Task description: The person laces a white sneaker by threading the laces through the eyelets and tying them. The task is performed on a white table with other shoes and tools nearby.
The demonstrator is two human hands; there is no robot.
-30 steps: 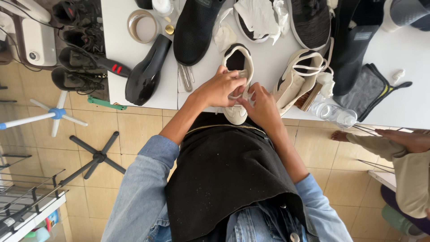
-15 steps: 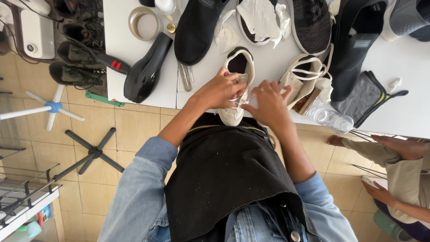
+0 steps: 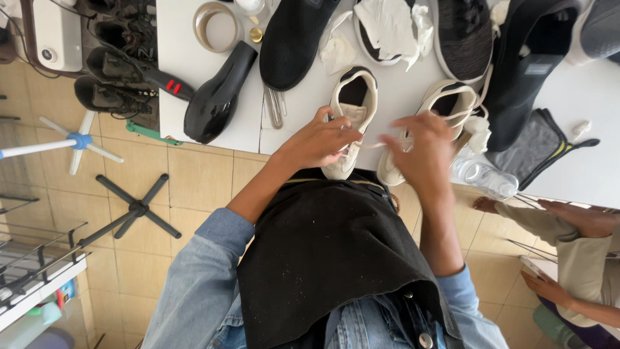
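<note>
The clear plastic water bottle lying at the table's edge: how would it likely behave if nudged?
The clear plastic water bottle lies on its side, so it would probably roll. It sits at the white table's near edge, so a roll toward the person could drop it onto the floor. Thin transparent walls suggest it is light and dents easily; how full it is cannot be told.

Left hand gripped cream sneaker at white table edge, fingers on lace area. Right hand, motion-blurred, pinched white shoelace stretched between both hands. Second cream sneaker just beside, partly behind right hand. Black hair dryer left of sneakers, tape roll above it, black knit shoe near top. Clear plastic bottle at table edge. Black apron over denim. Another person's hand at right edge.
</note>
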